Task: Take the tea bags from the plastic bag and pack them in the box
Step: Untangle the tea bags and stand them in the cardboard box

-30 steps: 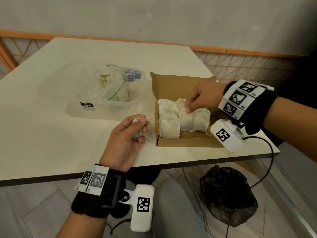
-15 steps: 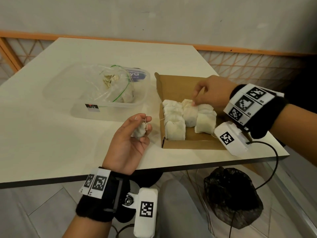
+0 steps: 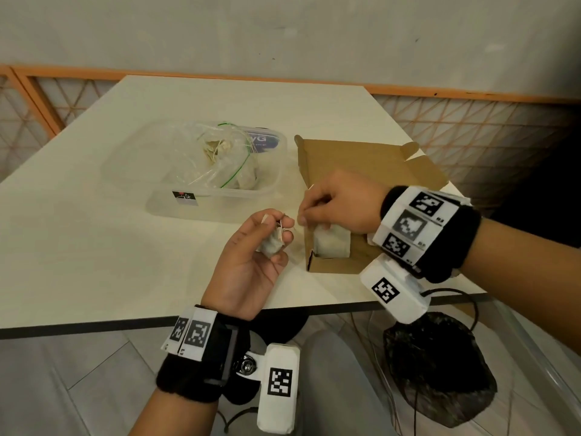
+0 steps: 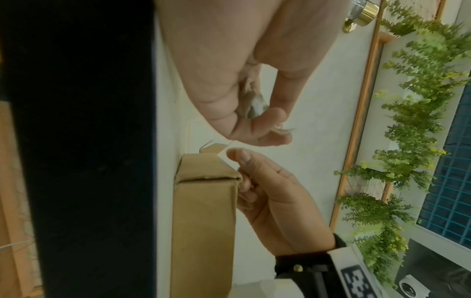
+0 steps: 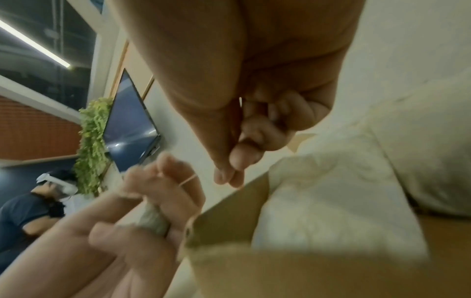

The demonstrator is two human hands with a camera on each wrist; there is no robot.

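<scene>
White table (image 3: 94,247): one box (image 3: 371,158), one plastic bag (image 3: 217,158) in one tub (image 3: 132,165). Left hand (image 3: 251,265) grips one tea bag (image 3: 271,243); right hand (image 3: 339,206) pinches its string tag (image 4: 228,160) beside the box.

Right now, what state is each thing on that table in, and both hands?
Brown cardboard box: open, flap up, part filled with white tea bags.
Clear plastic bag: open, inside a clear plastic tub, tea bags still in it.
Left hand: holds a crumpled tea bag.
Right hand: pinches a small white paper tag.
</scene>
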